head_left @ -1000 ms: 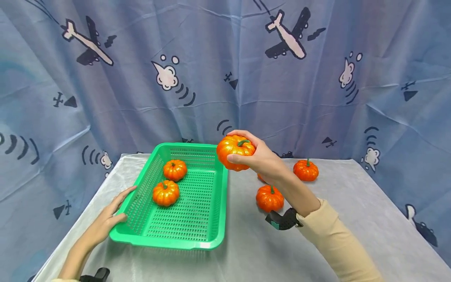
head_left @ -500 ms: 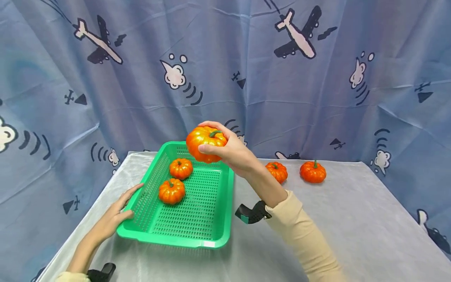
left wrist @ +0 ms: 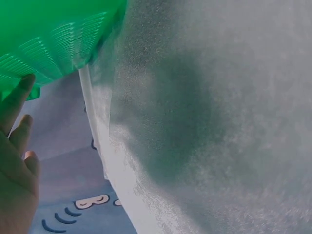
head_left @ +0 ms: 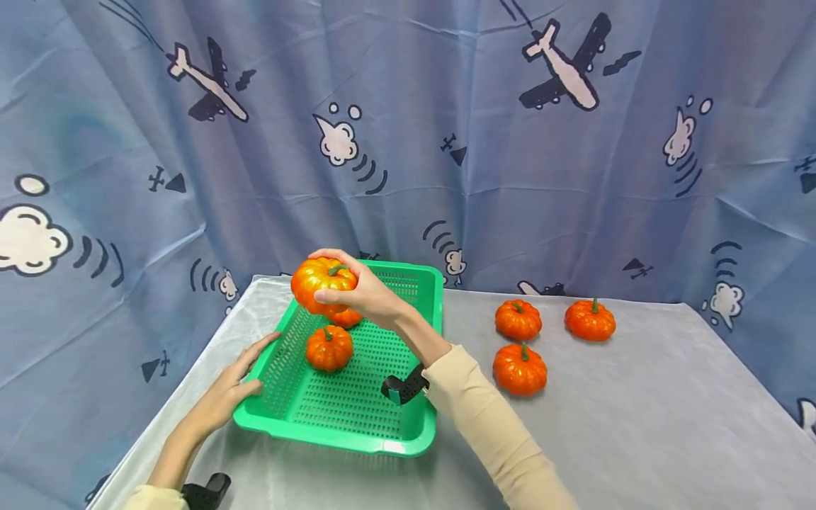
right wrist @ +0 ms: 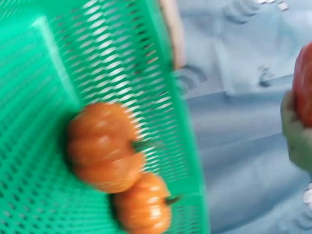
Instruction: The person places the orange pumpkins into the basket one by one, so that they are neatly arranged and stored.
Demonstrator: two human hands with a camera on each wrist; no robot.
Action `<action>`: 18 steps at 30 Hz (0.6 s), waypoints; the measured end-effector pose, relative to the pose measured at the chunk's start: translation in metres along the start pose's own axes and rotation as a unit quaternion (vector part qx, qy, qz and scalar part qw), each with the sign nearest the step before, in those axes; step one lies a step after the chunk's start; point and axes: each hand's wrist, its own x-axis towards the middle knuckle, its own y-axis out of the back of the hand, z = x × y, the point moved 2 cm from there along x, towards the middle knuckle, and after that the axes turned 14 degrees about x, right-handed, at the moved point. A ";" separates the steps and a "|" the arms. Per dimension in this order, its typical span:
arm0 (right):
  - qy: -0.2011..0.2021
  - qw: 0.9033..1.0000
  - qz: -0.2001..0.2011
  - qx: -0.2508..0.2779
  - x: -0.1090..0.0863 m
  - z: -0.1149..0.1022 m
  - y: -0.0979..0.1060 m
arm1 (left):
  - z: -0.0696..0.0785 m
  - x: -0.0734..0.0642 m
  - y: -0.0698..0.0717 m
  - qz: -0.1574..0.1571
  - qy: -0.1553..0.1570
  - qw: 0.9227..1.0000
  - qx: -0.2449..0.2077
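Note:
In the head view my right hand (head_left: 376, 297) grips a shiny orange toy pumpkin (head_left: 316, 285) with a green stem, held in the air above the far left side of a green plastic basket (head_left: 347, 440). The thumb lies across its near side. At the right wrist view's edge, part of this pumpkin (right wrist: 304, 85) shows. Inside the basket sit two more pumpkins, a nearer one (head_left: 329, 348) and one partly hidden (head_left: 346, 318) below the held pumpkin. My left hand (head_left: 219, 400) touches the basket's left side, its fingers (left wrist: 18, 100) fairly straight against the outer wall.
Right of the basket, three red-orange pumpkins rest on the pale tablecloth (head_left: 637, 411): a near one (head_left: 519, 370), one behind it (head_left: 518, 320) and one farther right (head_left: 590, 320). A blue curtain (head_left: 408, 142) with printed planes hangs behind the table.
My right hand has carried its pumpkin leftward, from the basket's right rim to above its far left side. The left hand stays at the basket. The head view has shifted slightly.

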 end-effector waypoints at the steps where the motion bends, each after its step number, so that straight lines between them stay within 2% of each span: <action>1: -0.017 1.000 -0.009 0.007 0.001 0.007 0.002 | 0.000 0.000 -0.001 -0.001 0.000 1.000 0.001; 5: -0.094 0.993 -0.054 0.038 0.002 0.027 0.007 | 0.001 0.000 -0.002 -0.003 0.005 1.000 -0.005; 7: -0.121 0.989 -0.080 0.031 0.002 0.032 0.007 | 0.001 0.000 -0.002 -0.002 0.009 1.000 -0.020; 12: -0.155 0.977 -0.149 0.005 0.000 0.035 0.009 | -0.001 0.001 0.000 0.007 0.008 0.999 -0.047; 14: -0.171 0.970 -0.173 0.000 -0.001 0.037 0.010 | -0.003 0.001 0.000 0.009 0.005 0.999 -0.043; 18: -0.185 0.956 -0.220 -0.057 -0.003 0.044 0.011 | -0.005 0.002 0.000 0.008 0.003 0.999 -0.038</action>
